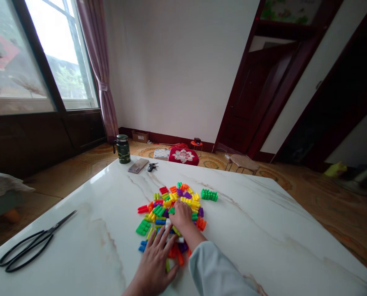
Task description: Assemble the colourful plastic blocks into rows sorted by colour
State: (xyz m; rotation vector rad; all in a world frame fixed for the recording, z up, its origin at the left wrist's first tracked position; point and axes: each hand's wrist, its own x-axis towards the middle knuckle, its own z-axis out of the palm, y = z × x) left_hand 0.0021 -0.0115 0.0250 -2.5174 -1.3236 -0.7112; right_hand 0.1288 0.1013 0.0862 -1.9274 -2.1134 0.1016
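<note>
A pile of small plastic building blocks (159, 211) in many colours lies on the marble-patterned table. My left hand (155, 257) rests on the near side of the pile, fingers stretched out and apart, touching several blocks. Over the middle of the pile is my right hand (182, 214), its fingers curled down among the pieces. A green block (171, 211) shows beside its fingertips, but what the fingers grip is hidden. Just beyond the pile to the right stands a joined group of green blocks (209, 195).
Black-handled scissors (38, 244) lie at the left of the table (263, 238). Along its far left edge are a dark green flask (123, 150), a phone (138, 165) and keys (152, 167). Beyond the table stand a stool (244, 162) and a red cloth-covered seat (183, 156).
</note>
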